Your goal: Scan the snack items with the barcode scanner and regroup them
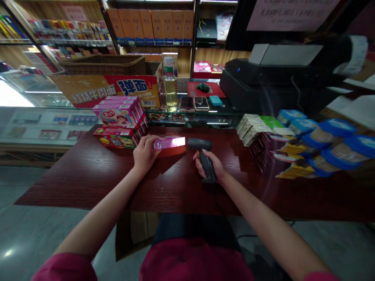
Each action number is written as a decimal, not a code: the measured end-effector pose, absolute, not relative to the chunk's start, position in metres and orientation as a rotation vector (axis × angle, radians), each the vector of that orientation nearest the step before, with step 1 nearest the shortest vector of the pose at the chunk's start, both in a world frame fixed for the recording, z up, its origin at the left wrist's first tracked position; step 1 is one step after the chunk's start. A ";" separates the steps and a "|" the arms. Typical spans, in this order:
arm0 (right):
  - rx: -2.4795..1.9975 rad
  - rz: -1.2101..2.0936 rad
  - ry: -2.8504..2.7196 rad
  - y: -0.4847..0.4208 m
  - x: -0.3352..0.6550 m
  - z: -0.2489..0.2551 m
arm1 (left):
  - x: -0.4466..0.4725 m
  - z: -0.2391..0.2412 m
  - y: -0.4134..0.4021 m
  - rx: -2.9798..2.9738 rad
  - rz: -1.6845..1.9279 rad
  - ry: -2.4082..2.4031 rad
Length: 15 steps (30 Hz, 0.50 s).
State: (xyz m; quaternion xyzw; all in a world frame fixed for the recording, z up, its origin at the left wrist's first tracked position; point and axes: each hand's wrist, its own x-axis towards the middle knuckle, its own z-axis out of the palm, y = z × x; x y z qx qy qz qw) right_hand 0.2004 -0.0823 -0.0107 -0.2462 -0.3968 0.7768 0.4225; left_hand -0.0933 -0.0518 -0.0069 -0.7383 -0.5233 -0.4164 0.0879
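Note:
My left hand is closed on the end of a small pink box, held just above the dark wooden counter. White light falls on the box's right part. My right hand grips a black handheld barcode scanner by its handle, its head pointing left at the box with a small gap between them. Left of the box stand stacked pink boxes on top of red boxes, close to my left hand.
At the right are white-green packs, purple-yellow packs and blue-lidded tubs. Behind the counter stand a printed carton, a bottle of yellowish liquid, two phones and a black printer-like machine.

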 end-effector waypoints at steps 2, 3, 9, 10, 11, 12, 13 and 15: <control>-0.631 1.929 -0.970 -0.083 0.201 -0.012 | -0.091 -0.003 -0.054 -2.229 -1.294 -1.568; -0.641 1.913 -0.958 -0.085 0.202 -0.012 | -0.090 -0.001 -0.054 -2.256 -1.336 -1.563; -0.739 1.754 -0.885 -0.103 0.230 -0.011 | -0.053 -0.008 -0.035 -2.481 -1.791 -1.714; -0.762 1.725 -0.870 -0.108 0.239 -0.011 | -0.040 -0.012 -0.028 -2.486 -1.874 -1.788; -0.785 1.695 -0.854 -0.113 0.249 -0.010 | -0.026 -0.016 -0.021 -2.485 -1.943 -1.854; -0.803 1.666 -0.839 -0.118 0.259 -0.010 | -0.011 -0.020 -0.013 -2.490 -1.995 -1.901; -0.815 1.637 -0.825 -0.124 0.270 -0.010 | 0.006 -0.022 -0.006 -2.503 -2.034 -1.929; -0.823 1.588 -0.796 -0.135 0.292 -0.010 | 0.042 -0.024 0.008 -2.551 -2.055 -1.932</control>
